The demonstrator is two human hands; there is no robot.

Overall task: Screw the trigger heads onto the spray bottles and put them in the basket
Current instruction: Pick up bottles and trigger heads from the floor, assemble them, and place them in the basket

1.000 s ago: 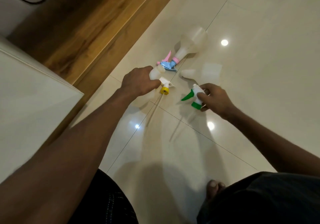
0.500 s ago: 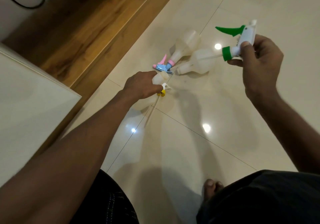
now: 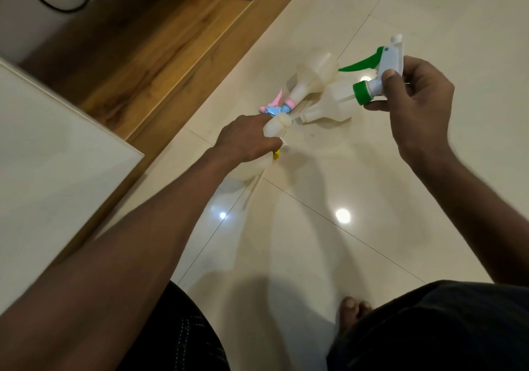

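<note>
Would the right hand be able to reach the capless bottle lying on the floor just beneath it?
Probably not to grasp it yet: the path down to the capless bottle looks open, but the right hand is already holding the green trigger head.

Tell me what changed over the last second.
The right hand lifted the white-and-green plastic trigger head off the floor, up and rightward. The left hand still grips the translucent white plastic bottle; the capless translucent bottle stayed lying beside the pink-triggered one.

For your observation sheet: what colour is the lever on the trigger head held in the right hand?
Green, on a white trigger head; clearest in the head view.
</note>
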